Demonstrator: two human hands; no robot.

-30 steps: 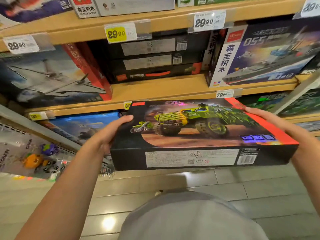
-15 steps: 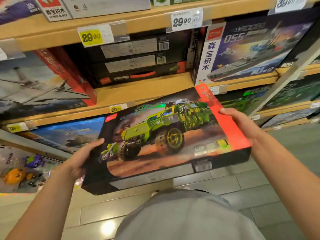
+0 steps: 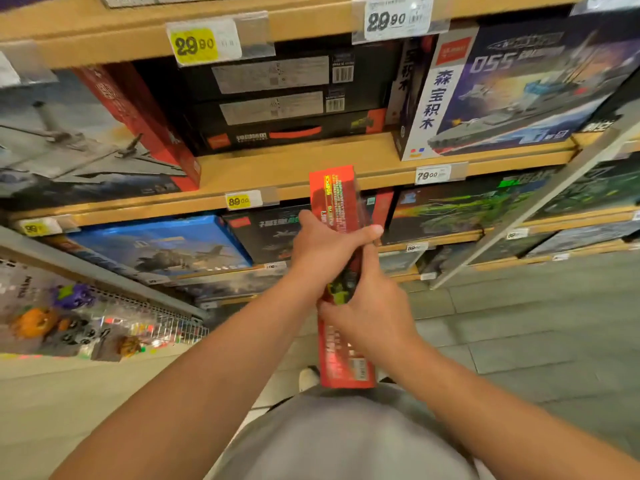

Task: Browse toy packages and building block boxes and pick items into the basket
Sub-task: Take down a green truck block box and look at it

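Observation:
I hold a building block box [image 3: 337, 199] on edge in front of me, its narrow red side facing up toward the camera and its lower end near my waist. My left hand [image 3: 323, 251] grips the box around its upper half, fingers curled over the red side. My right hand [image 3: 372, 310] grips it just below, fingers wrapped across the side from the right. The green-truck picture on the box front is turned out of sight. No basket is in view.
Wooden shelves [image 3: 298, 164] carry more block boxes: a 055 warship box [image 3: 519, 88], stacked black boxes [image 3: 277, 98], a grey aircraft box [image 3: 69, 143], a blue box [image 3: 156, 244]. Bagged toys hang on a wire rack [image 3: 69, 317] at the left. Tiled floor [image 3: 536, 323] lies below.
The box has turned from lying flat, picture up, to standing on edge with its red side toward me. Both hands moved together to the middle of the box.

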